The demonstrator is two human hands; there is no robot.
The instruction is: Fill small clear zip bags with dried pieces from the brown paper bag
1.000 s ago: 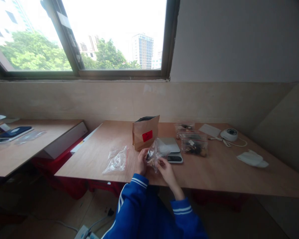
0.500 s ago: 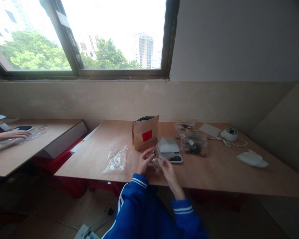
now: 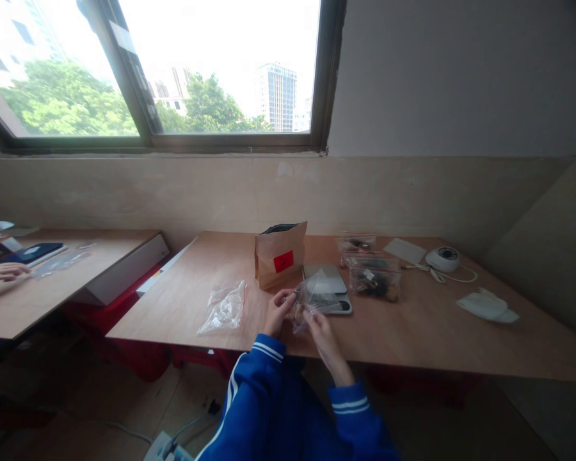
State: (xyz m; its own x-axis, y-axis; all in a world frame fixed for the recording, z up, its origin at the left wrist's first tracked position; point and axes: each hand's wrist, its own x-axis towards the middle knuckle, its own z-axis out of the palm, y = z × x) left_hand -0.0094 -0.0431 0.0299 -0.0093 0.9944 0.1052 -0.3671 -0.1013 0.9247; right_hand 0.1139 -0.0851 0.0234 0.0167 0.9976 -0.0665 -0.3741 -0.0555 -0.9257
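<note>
Daylight from a wide window across the upper left of the frame falls on a pale plywood table (image 3: 413, 333) set against a plain beige wall. Low in the middle, two hands in blue sleeves with white cuff stripes meet over the table's near edge. The left hand (image 3: 276, 312) and the right hand (image 3: 317, 323) both pinch one small clear plastic bag (image 3: 310, 298), crinkled and glossy, with brownish pieces inside; it is held just above the table, in front of the scale.

That scale (image 3: 327, 288) is a flat grey slab with a dark display strip, partly hidden behind the held bag. Just left of it stands one brown paper pouch (image 3: 280, 261), upright, open at the top, with a red square label. Right of the scale sit two filled clear bags (image 3: 373, 276), one behind the other, with dark contents. One empty zip bag (image 3: 224, 308) lies flat and wrinkled left of the hands, well apart from them.

Farther right are a white round device (image 3: 442, 258) with a thin cable, a white card (image 3: 403, 250), and a soft white cloth (image 3: 486, 305). At the far left edge, another person's hand (image 3: 0, 272) rests on a second table (image 3: 52, 294).
</note>
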